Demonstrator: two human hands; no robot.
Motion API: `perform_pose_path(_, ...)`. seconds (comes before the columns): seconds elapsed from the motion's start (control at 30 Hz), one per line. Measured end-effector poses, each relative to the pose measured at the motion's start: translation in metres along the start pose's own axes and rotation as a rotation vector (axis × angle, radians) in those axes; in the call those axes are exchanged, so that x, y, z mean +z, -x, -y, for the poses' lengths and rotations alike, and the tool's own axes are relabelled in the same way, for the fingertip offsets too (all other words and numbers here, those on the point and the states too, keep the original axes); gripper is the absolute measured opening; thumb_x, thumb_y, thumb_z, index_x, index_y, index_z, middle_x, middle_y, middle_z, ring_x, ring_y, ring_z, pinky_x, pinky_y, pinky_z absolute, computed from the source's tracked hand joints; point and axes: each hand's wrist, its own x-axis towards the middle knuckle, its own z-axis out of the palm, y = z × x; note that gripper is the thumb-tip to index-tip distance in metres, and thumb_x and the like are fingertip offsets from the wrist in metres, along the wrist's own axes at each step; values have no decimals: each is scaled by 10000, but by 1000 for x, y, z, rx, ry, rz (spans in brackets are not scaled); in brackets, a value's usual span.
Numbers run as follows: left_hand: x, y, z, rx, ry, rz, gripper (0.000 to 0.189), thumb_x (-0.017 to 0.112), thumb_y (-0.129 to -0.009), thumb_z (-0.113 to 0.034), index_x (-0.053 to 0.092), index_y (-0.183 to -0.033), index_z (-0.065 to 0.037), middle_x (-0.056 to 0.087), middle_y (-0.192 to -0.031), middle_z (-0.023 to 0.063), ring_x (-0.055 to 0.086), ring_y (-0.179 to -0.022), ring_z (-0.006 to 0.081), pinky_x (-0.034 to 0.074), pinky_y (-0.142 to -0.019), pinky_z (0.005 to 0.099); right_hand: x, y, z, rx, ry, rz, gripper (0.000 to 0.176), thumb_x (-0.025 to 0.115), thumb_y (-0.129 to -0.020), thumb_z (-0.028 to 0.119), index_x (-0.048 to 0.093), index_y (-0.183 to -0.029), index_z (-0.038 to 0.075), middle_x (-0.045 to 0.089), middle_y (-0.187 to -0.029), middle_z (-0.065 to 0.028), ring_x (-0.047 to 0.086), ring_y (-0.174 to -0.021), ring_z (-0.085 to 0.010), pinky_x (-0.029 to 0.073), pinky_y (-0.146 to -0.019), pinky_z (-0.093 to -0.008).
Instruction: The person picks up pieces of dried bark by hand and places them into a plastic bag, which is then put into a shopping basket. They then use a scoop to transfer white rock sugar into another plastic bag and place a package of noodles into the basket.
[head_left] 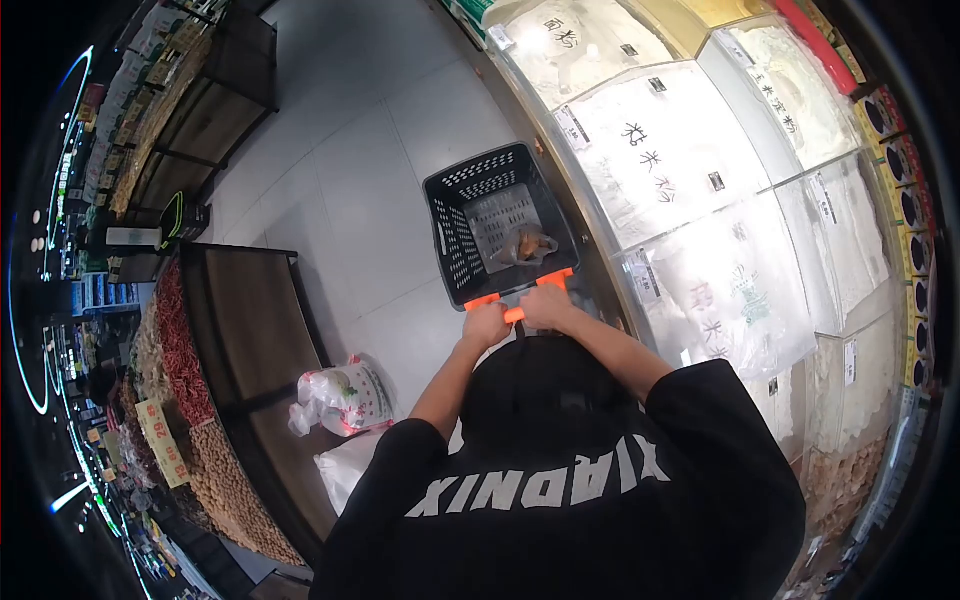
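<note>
Both my hands grip the orange handle (514, 315) of a black shopping basket (447, 255) in front of me. My left hand (486, 325) is closed around the handle's left part, and my right hand (547, 306) around its right part. Inside the basket, toward the near side, lies a clear plastic bag (526, 246) with something orange-brown in it; I cannot make out what. The rest of the perforated basket floor shows bare.
Flour bins with clear lids (665, 150) line the right side, close to the basket. On the left stand wooden display stands (250, 290) with dried red chillies (180, 345) and nuts (235, 490). A filled white-and-red sack (350, 395) sits on the tiled floor (345, 150).
</note>
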Motion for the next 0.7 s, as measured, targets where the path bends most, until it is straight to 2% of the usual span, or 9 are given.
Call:
perform_pose_path(0.1,-29,-23,-2,-68,31,-56,252,640,-804,-287,727,-906,-73,719,-872,207,699,-857,394,558,-793,497,-30,-26,-12,1,41,-22,176,653,-755,225,749,-768,77,733,-781,-144,730,-755,-313,574,-683,-442)
perform_pose_path(0.27,-59,-52,-1,-165,45,-24,250,626,-794,-269,739,-950,-110,725,-916,201,697,-904,393,553,-841,484,-61,-60,-31,-42,80,-11,168,650,-748,215,753,-770,84,736,-785,-139,733,-750,-300,573,-673,-428)
perform_pose_path(0.4,-74,-67,8,-134,24,5,248,628,-794,-270,739,-951,-112,728,-911,188,699,-901,381,552,-840,482,-73,-76,-38,-65,53,5,162,643,-738,210,754,-763,95,735,-780,-137,732,-753,-300,570,-670,-427)
perform_pose_path(0.5,-85,-79,17,-78,8,-17,271,667,-775,-292,735,-939,-87,716,-856,201,697,-833,388,556,-804,488,-77,-91,-41,-43,41,3,157,640,-729,206,754,-758,101,735,-785,-139,730,-756,-303,568,-671,-427)
perform_pose_path(0.7,-119,-113,45,-26,-11,24,264,688,-786,-291,731,-933,-77,720,-864,195,700,-834,383,555,-805,490,-104,-130,-42,67,-22,52,199,644,-720,216,761,-807,80,741,-830,-148,729,-791,-323,571,-726,-433)
